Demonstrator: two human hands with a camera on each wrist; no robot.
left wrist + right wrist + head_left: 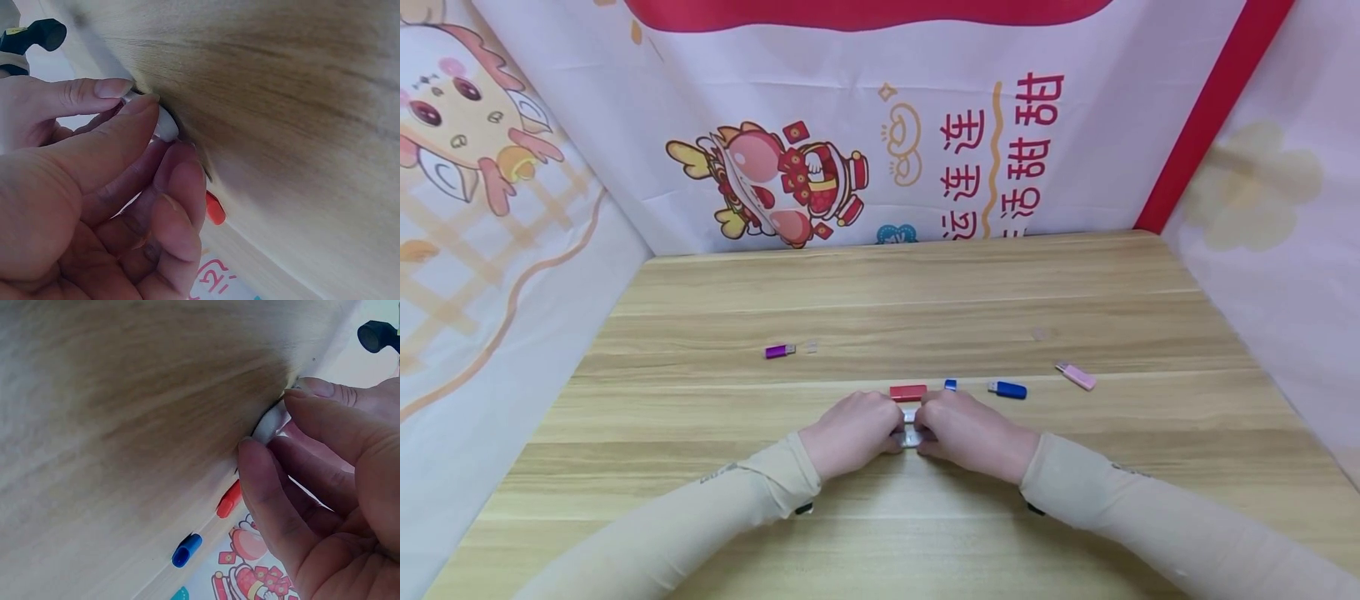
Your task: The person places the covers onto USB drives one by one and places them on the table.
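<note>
Low over a pale wood-grain table [910, 550], a person's left hand [856, 432] and right hand [976, 435] pinch a small, rounded white plastic piece [167, 127] from opposite sides, apparently for steadiness.

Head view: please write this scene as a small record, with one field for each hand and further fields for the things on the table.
Left hand: pinches a small white smooth object
Right hand: pinches the same object from the other side
Just beyond hands: red oblong stick, small hollow blue cap
Farther right: dark blue USB stick, pale pink USB stick, both uncapped
Farther left: purple USB stick, uncapped, beside a small clear piece
Surface: light wood-grain table
Unclear: the object's full shape, partly covered by fingers
</note>
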